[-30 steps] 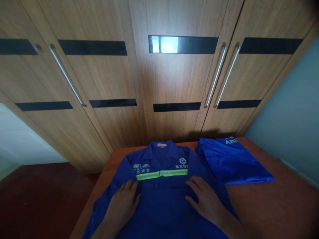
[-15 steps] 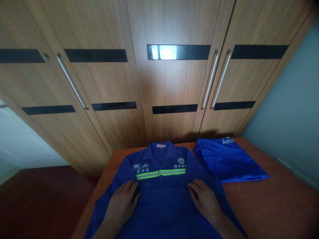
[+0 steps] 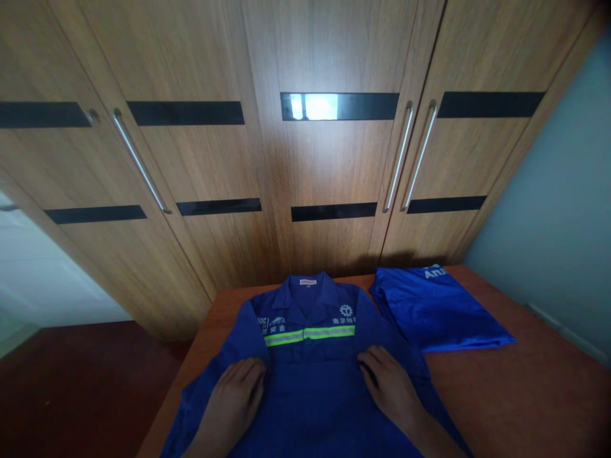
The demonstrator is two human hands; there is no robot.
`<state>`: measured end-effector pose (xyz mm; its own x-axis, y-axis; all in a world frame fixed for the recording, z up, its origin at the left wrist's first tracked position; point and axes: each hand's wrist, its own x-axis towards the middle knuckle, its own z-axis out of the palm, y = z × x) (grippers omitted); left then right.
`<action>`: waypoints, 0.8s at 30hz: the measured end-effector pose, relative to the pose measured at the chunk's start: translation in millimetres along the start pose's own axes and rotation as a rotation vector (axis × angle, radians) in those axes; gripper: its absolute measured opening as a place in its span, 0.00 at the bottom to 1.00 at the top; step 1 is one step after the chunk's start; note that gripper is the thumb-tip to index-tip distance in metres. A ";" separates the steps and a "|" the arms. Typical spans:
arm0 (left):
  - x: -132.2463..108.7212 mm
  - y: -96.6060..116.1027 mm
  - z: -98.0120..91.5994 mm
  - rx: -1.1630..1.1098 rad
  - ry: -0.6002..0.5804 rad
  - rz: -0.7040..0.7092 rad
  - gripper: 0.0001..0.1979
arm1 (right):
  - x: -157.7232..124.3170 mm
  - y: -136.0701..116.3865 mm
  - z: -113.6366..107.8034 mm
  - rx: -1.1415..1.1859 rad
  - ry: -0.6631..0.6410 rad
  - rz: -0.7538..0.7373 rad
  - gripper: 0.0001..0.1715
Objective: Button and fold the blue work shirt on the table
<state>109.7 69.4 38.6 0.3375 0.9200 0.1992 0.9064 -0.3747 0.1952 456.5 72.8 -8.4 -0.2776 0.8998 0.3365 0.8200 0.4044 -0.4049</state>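
A dark blue work jacket (image 3: 310, 381) with a yellow-green reflective chest stripe lies spread face up on a reddish-brown table (image 3: 525, 394), collar toward the wardrobe. My left hand (image 3: 236, 397) rests flat on the jacket's left side below the stripe, fingers stretched out and together. On the jacket's right side lies my right hand (image 3: 389, 388), also flat and open. Neither hand grips the cloth. The jacket's lower part runs out of view at the bottom.
A folded bright blue garment (image 3: 439, 312) with white lettering lies on the table's far right part. Behind the table stands a wooden wardrobe (image 3: 305, 165) with long metal handles and black strips. A grey wall (image 3: 563, 242) is to the right, dark floor (image 3: 81, 388) to the left.
Both hands slid slightly down and toward me over the jacket front, staying flat. The view tilted a little, so the jacket sits lower in the picture.
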 end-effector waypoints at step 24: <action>75.4 -68.0 36.5 0.093 0.038 -0.152 0.30 | 85.9 75.4 30.6 -0.014 0.010 0.066 0.27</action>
<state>82.8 168.4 5.3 0.1867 0.9595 0.2109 0.9663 -0.2181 0.1369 479.1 185.6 -36.0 -0.2174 0.9228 0.3182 0.8434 0.3417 -0.4146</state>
